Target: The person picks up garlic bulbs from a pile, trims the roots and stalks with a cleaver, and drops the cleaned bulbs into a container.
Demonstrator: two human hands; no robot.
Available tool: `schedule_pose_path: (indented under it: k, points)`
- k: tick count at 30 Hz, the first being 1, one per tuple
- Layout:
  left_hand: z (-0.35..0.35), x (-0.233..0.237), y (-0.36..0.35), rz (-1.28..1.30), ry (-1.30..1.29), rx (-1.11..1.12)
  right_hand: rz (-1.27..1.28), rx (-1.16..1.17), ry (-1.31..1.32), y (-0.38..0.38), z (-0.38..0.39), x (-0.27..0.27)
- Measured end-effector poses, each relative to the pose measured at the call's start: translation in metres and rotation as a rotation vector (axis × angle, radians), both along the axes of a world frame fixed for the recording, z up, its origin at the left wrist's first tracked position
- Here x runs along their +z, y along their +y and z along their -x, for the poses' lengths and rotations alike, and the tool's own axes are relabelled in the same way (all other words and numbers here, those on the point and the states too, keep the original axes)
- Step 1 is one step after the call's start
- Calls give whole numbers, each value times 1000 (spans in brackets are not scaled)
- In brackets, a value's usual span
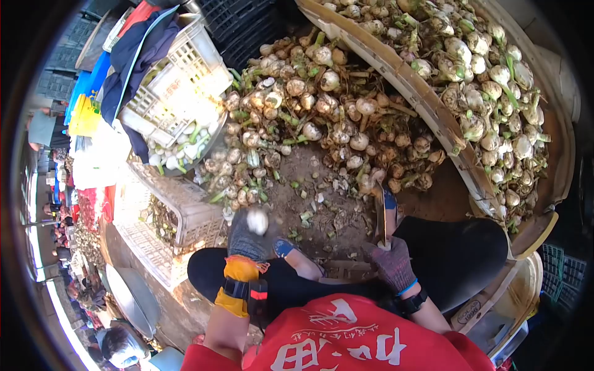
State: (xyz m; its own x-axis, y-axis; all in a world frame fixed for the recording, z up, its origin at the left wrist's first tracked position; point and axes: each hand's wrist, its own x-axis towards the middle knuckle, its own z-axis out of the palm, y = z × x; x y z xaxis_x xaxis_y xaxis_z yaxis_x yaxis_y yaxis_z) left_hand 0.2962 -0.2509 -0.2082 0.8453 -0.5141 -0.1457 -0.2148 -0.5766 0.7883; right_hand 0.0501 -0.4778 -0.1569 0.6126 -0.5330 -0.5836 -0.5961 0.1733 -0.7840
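Note:
My left hand (247,238), in a grey knitted glove with a yellow cuff, is closed around a white peeled bulb (257,221), slightly blurred, above my left knee. My right hand (391,263), in a grey-purple glove, grips the handle of a knife (382,219) near my right knee, its blade pointing away from me. Ahead of both hands lies a heap of dirty bulbs with cut stalks (322,99) on the ground. Bits of peel and green trimmings (312,213) lie between my feet.
More bulbs fill a large round basket (427,102) at the right. On the left are a white crate (201,213) and a tilted crate (185,80) over pale bulbs (185,148). Black crates (238,31) stand behind the heap. People appear small at the far left.

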Motion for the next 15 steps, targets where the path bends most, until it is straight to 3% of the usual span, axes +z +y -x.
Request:
schedule_pose_path:
  k: [1,3,4,5,7,8,10,11,12,15]
  points:
    - [-15,21,-37,-98,-191,-157,-117,-189,-30,-2,-3,-13]
    - [-24,133,-109,1170,1134,125,-195,-202,-12,-3,-7,-13]
    - [-23,167,-135,1029,854,133,-31,-87,-30,1,-5,-23]
    - [-38,151,-147,1032,855,135,136,29,-52,3,-4,-28]
    - [-68,87,-169,527,-35,-1,174,-1,-100,2,-18,-20]
    - [-60,63,-167,361,-40,-87,94,-6,-37,0,-26,-15]
    - [-67,-9,-186,46,-121,-473,34,-26,60,-4,-36,-9]
    - [-59,2,-214,-440,-445,-764,29,-36,76,-6,-40,-8]
    - [-52,-20,-216,-387,-781,-859,18,-34,101,-7,-42,-8]
    - [-64,-58,-261,-461,-872,-1003,8,-4,124,-7,-40,-18]
